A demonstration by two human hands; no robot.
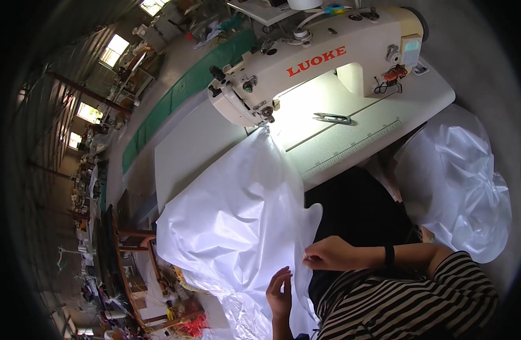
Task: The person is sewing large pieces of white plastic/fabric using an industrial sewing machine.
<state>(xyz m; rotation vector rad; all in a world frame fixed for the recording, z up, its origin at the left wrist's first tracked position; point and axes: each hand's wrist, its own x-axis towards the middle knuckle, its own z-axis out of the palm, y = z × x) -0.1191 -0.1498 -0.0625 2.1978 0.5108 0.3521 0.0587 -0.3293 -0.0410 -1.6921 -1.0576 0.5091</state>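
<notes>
A shiny white plastic-like sheet (232, 198) runs from under the sewing machine's needle area (265, 122) down over the table's front edge and hangs in folds. My left hand (280, 292) is raised over its lower part, fingers loosely curved and the thumb apart from them; nothing shows in it. Close by on the right, my right hand (333, 253) has its fingers closed, the tips pinching the sheet's right edge. A black band circles the right wrist. The white sewing machine (323, 56) is lit beneath its arm.
Thread snips (333, 118) lie on the machine table (379, 119), beside a printed ruler scale. More white sheeting (456, 187) is bunched at the right. A long green-covered surface (181, 90) lies behind the table. A wooden frame (139, 272) and red scraps (193, 324) are at lower left.
</notes>
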